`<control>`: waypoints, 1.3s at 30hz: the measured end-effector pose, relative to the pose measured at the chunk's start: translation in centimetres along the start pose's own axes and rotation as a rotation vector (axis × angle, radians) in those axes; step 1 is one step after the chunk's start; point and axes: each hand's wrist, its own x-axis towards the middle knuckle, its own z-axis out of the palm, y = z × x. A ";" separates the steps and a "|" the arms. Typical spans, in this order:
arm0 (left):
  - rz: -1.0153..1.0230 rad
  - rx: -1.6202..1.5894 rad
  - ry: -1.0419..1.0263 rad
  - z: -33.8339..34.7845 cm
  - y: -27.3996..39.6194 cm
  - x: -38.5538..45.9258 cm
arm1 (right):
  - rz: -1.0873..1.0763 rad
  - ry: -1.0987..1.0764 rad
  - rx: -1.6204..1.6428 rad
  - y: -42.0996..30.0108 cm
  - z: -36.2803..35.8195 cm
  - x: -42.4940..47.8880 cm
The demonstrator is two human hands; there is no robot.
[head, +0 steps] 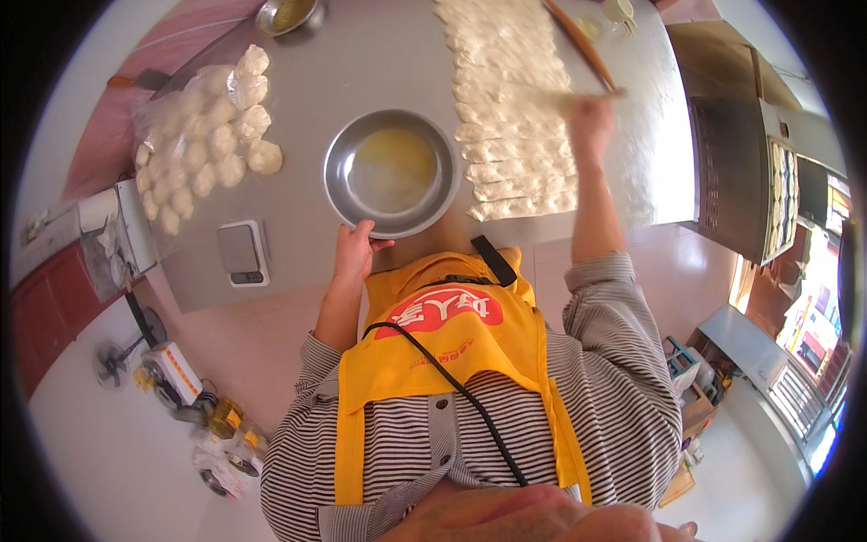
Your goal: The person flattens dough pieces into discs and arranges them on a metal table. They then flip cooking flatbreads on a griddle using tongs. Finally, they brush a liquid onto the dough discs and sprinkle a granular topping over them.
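My left hand [359, 252] grips the near rim of a steel bowl [391, 174], which holds a yellowish liquid, probably oil. My right hand [591, 127] is closed on the handle of a blurred tool, perhaps a brush, whose far part [552, 100] lies over the flattened dough strips [521, 169]. These strips lie side by side in a long column right of the bowl. Round dough balls [223, 139], partly under clear plastic film, are grouped on the left of the metal table [305, 88]. A wooden rolling pin [584, 47] rests beyond my right hand.
A small digital scale [244, 252] sits near the table's front left edge. At the far side are a small metal bowl [287, 15] and a light-coloured cup [618, 11]. A scraper [150, 79] lies at the left edge. A metal cabinet [728, 169] stands to the right.
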 end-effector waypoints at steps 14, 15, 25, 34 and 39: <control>-0.015 0.024 -0.044 -0.7 0.0 0.0 | -0.063 -0.174 0.222 -4.2 1.2 -8.1; -0.006 0.033 -0.055 -0.5 0.2 0.1 | -0.189 -0.200 0.240 -6.9 1.8 -10.2; 0.006 0.081 -0.101 -0.3 1.9 0.3 | 0.120 -0.072 0.028 0.6 -3.5 -10.4; 0.012 0.086 -0.091 -1.7 2.4 0.0 | 0.342 -0.108 0.192 -0.7 -7.2 -10.7; -0.009 0.097 -0.122 -1.7 1.7 0.2 | 0.022 -0.186 0.184 -3.9 -3.2 -14.7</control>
